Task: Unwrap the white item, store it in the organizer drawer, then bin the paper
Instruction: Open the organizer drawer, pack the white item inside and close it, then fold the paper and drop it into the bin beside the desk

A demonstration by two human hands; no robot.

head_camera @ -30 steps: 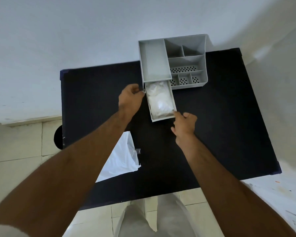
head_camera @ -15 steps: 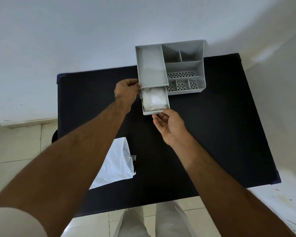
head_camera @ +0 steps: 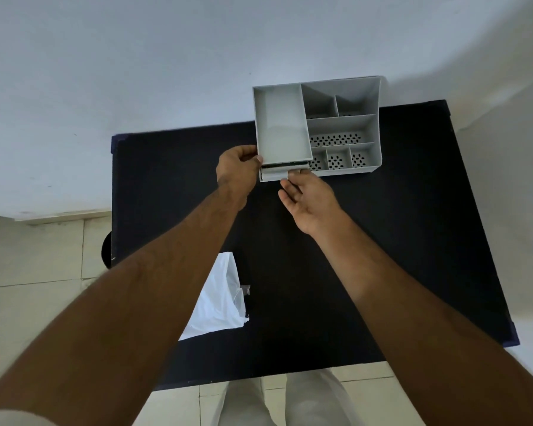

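Observation:
The grey organizer (head_camera: 345, 124) stands at the far edge of the black table (head_camera: 397, 241). Its drawer (head_camera: 273, 174) is pushed almost fully in, so only the front face shows and the white item inside is hidden. My left hand (head_camera: 237, 170) grips the organizer's front left corner. Palm up, my right hand (head_camera: 308, 195) has its fingertips against the drawer front. The white paper (head_camera: 219, 302) lies crumpled on the table near its front left, partly under my left forearm.
A white wall rises behind the table. Tiled floor shows to the left and in front, where my light trousers (head_camera: 290, 401) are visible. A dark round object (head_camera: 106, 250) sits at the table's left edge.
The drawer with the white item has slid from well open to nearly shut. My right hand followed it inward against the front. My left hand stayed on the organizer's corner.

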